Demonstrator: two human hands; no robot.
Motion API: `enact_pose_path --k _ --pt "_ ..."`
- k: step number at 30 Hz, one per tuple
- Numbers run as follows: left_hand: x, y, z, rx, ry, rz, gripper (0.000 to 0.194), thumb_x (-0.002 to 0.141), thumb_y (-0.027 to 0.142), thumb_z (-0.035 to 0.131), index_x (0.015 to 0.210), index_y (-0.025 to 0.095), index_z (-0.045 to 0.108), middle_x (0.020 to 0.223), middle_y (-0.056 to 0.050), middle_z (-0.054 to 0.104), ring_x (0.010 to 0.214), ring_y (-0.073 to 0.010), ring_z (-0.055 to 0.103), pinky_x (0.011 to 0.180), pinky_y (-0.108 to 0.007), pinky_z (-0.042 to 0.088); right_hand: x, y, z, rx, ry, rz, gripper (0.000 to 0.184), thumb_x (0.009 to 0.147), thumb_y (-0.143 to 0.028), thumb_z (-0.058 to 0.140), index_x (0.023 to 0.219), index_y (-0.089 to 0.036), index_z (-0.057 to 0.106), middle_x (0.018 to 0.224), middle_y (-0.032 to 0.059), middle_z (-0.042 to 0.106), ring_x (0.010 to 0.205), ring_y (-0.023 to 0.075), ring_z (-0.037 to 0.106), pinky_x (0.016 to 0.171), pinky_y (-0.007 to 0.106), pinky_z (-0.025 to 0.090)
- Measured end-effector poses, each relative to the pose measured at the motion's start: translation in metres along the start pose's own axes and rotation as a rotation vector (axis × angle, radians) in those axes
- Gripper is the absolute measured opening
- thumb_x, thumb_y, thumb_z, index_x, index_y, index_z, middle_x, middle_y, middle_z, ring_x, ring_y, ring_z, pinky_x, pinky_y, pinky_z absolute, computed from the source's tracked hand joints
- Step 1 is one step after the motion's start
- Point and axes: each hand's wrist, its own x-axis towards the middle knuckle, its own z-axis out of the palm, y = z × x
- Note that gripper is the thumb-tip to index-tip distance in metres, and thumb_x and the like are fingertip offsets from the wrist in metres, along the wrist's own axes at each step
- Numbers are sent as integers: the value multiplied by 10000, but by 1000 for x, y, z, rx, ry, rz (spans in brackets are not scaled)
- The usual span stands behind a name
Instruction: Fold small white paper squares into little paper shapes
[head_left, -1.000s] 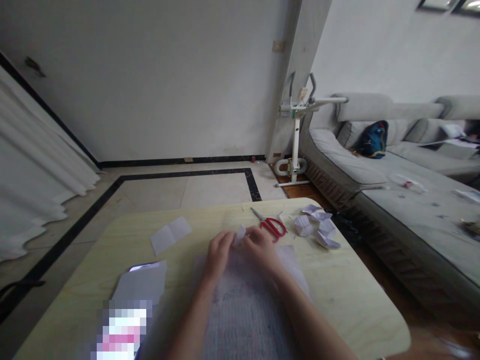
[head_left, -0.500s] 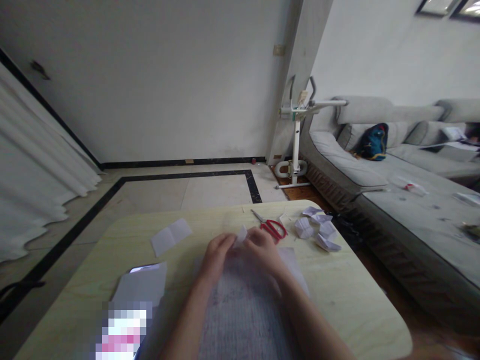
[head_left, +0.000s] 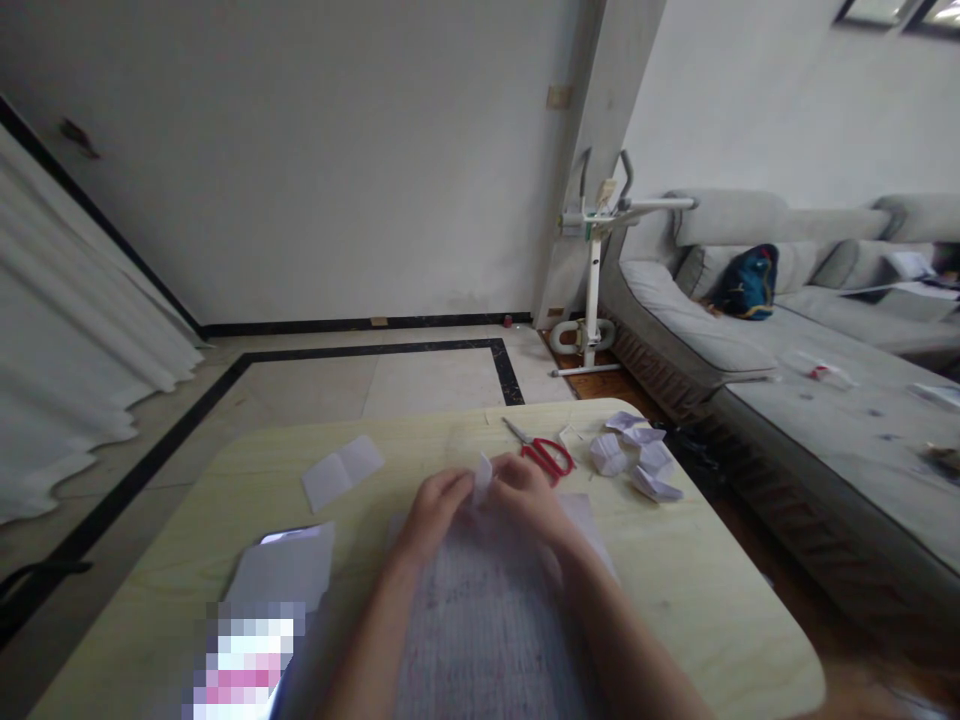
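Note:
Between my two hands a small folded piece of white paper [head_left: 482,482] stands up, pinched from both sides. My left hand [head_left: 437,510] is closed on its left edge. My right hand [head_left: 525,498] grips the right side, its fingertips partly hidden behind the knuckles. Under my wrists lies a large sheet of paper with writing [head_left: 491,620]. Red-handled scissors [head_left: 546,455] rest just beyond my right hand, blades pointing away to the left. To their right sit several folded paper pieces [head_left: 649,462].
A creased paper slip [head_left: 342,474] lies at the table's back left. Nearer me, a white paper [head_left: 289,568] partly covers a phone with a lit screen [head_left: 244,660]. The wooden table [head_left: 720,610] has a rounded right edge, with a grey sofa [head_left: 825,440] beyond it.
The small paper between my fingers has turned and now looks narrower and more upright. Both hands stay in nearly the same place.

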Motion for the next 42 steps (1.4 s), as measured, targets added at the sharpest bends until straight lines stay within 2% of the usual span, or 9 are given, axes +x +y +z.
enact_pose_path --k 4,9,15,18,22,31,38,42 --pt "-1 2 -1 29 2 5 327 765 390 613 919 120 713 756 -56 675 651 -179 613 514 -243 498 -2 -6 0 62 -62 9 146 785 -286 614 877 -174 595 757 4 616 676 147 602 631 263 486" --pt "-3 3 -2 -79 -66 -36 366 753 413 629 963 122 703 837 -81 687 676 -182 620 493 -239 502 -3 -8 -2 78 -97 -5 196 790 -335 638 896 -174 601 805 16 622 755 160 603 689 276 485" --pt "-5 3 -2 -165 -150 -146 326 735 421 663 848 119 712 679 -54 642 574 -152 587 456 -232 492 -5 -7 -3 121 -165 33 184 779 -260 612 951 -195 607 849 12 627 780 164 600 692 275 481" --pt "-6 6 -1 -150 -170 -145 331 742 419 665 855 111 710 689 -56 636 575 -146 588 460 -227 495 -4 -3 -3 101 -143 9 161 785 -232 581 936 -190 617 830 12 624 777 161 591 682 268 474" --pt "-7 7 -1 -153 -182 -145 329 756 407 645 872 106 711 690 -65 637 570 -152 588 444 -230 484 -3 0 -4 86 -166 -7 198 794 -274 605 972 -187 613 851 19 623 776 160 593 696 274 474" --pt "-4 -1 -2 -207 -153 -163 224 729 324 677 799 114 718 750 -63 668 673 -159 598 613 -243 463 -5 -1 -6 101 -224 -30 258 782 -279 661 1015 -187 596 888 27 610 827 170 589 762 303 472" --pt "-7 10 1 -294 -216 -209 335 710 349 722 959 126 725 846 -76 699 744 -184 610 675 -267 452 -5 1 -4 82 -190 31 166 792 -234 598 954 -195 602 873 17 610 827 174 582 730 293 471" --pt "-7 10 1 -283 -204 -197 374 712 394 718 963 116 726 845 -89 703 754 -193 617 669 -264 449 -4 1 -3 109 -191 -1 204 809 -307 611 970 -183 591 872 26 604 797 167 580 701 287 468"
